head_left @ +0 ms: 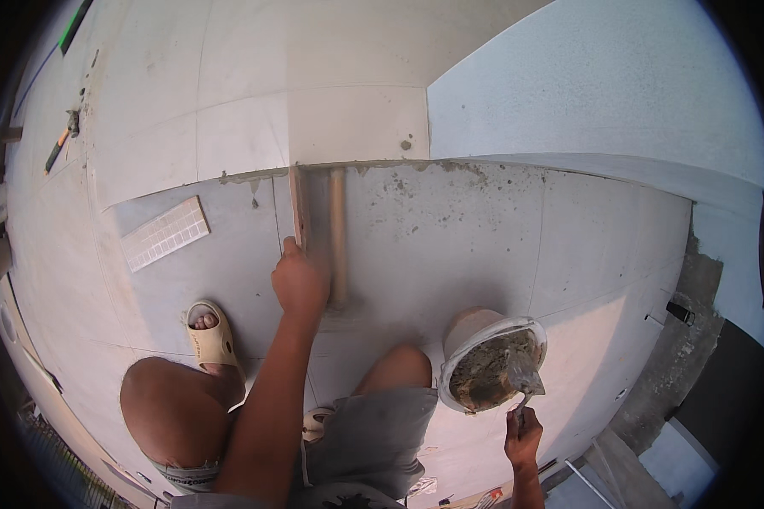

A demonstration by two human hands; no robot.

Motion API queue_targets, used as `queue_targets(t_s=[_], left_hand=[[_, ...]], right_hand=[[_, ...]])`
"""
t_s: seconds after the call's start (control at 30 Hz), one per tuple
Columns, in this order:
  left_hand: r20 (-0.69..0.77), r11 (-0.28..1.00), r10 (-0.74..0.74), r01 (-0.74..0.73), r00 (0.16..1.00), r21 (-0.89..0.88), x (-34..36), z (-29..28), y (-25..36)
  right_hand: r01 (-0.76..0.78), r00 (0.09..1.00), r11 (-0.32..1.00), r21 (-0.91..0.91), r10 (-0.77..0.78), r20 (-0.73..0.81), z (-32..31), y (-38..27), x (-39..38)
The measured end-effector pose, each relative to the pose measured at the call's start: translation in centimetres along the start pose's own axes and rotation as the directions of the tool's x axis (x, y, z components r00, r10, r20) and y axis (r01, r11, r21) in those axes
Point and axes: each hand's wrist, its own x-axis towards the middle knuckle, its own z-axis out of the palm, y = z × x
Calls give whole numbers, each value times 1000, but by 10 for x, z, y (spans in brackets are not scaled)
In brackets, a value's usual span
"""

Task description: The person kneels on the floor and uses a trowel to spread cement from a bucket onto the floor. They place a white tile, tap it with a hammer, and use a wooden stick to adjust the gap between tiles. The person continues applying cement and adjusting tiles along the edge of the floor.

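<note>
My left hand (301, 280) is closed around the near end of a thin, narrow, brown-edged piece (298, 204). Its far end meets the mortar-smeared base of the step; its exact kind is unclear. Just right of it a tan bar-like strip (339, 237) lies on the grey floor, the space between them dark and blurred. Off to the right, my right hand (523, 437) grips the handle of a trowel (525, 373). The trowel's blade rests at the mortar (482, 371) in a white bucket (446, 392), which stands by my knee.
A pale tile strip with a grid pattern (165, 233) lies on the left. A hammer-like tool with an orange and black handle (58, 151) is farther left. Ahead rises a pale blue wall (603, 85). Mortar crumbs (441, 199) dot the floor along the step.
</note>
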Motion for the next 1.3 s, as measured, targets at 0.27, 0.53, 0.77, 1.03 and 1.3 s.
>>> queue_targets(t_s=[0.27,0.53,0.77,1.03,1.3], left_hand=[[-107,998,39,-44,993,-48,-4,8,-6],[-94,999,32,-36,995,-34,-3,8,-5],[-9,1000,-7,7,1000,-8,-2,9,-10],[-26,998,57,-57,998,12,2,2,-3],[11,992,94,-93,996,-86,-4,-7,4]], right_hand=[[-25,981,981,-193,61,186,-26,-14,33],[-77,968,960,-270,137,211,-48,28,22],[-476,860,874,102,438,262,-23,113,-40],[-591,797,594,545,536,279,54,119,-70],[-664,746,703,256,597,297,36,140,-140]])
